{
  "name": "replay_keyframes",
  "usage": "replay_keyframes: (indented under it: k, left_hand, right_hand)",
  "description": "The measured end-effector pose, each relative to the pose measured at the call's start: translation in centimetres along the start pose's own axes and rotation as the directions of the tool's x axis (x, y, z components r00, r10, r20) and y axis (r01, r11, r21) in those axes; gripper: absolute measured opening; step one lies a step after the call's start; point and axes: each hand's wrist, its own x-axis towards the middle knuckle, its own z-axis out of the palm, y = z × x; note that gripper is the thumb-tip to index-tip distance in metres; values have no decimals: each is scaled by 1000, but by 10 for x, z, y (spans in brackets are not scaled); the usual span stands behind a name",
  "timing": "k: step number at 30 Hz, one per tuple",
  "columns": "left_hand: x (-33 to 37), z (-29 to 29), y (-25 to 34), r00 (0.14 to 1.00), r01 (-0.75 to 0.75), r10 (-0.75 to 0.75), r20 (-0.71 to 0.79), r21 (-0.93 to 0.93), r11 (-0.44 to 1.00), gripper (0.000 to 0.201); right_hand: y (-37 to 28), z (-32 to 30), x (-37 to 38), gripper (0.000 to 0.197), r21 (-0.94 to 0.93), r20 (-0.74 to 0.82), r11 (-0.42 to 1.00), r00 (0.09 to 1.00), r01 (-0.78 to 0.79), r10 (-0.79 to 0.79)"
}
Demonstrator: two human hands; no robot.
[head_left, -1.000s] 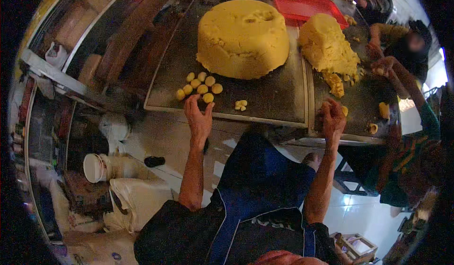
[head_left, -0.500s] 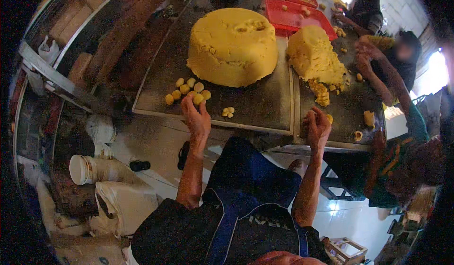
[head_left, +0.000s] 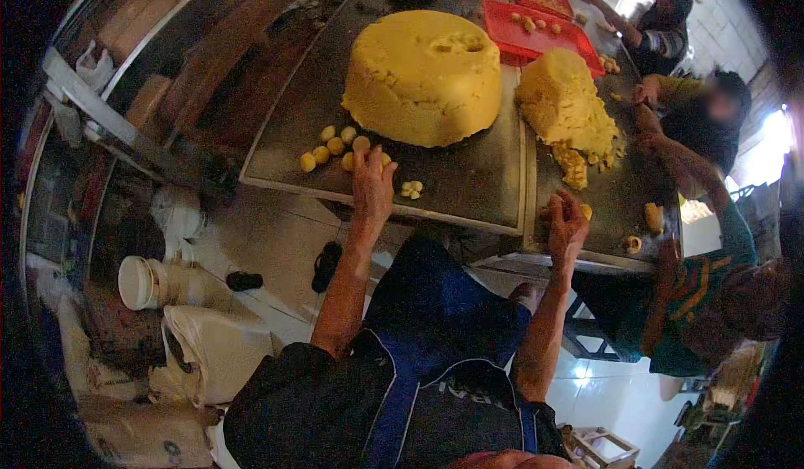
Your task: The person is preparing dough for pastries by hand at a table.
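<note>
Near the left front corner of the surface (head_left: 469, 186), see left hand (head_left: 372, 191) over yellow balls (head_left: 322, 154), with fingers bent at the nearest; can't tell if gripping. Farther right, see right hand (head_left: 567, 230) at same edge with fingers curled, beside yellow piece (head_left: 586, 211); can't tell if held. Beyond balls, see big yellow block (head_left: 419, 88).

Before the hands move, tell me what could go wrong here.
The left hand is in among the yellow balls, so it might knock one rolling.

The small pale pieces beside it lie close to the near edge of the table and could get brushed off.
</note>
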Motion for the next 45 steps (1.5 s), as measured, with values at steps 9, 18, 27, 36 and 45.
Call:
replay_keyframes:
  k: [9,18,27,36,45]
  left_hand:
    - [-24,-88,-48,725,314,-556,407,-913,-260,31]
    - [0,-105,-142,789,435,-611,70,-765,474,35]
    - [42,-67,-189,929,356,-335,161,-127,926,60]
    - [78,-89,-140,913,-41,-101,396,335,941,48]
    - [56,-92,-147,946,-36,-66,316,306,951,27]
  right_hand:
    - [-4,20,3,35,-175,-107,984,993,38,-57]
    - [-143,224,-62,63,-176,620,793,691,584,-371]
    - [-147,323,-70,93,-418,634,641,712,644,-302]
    - [-177,338,-66,83,-491,755,423,614,762,-230]
    - [-137,330,-85,62,-447,711,486,628,751,-316]
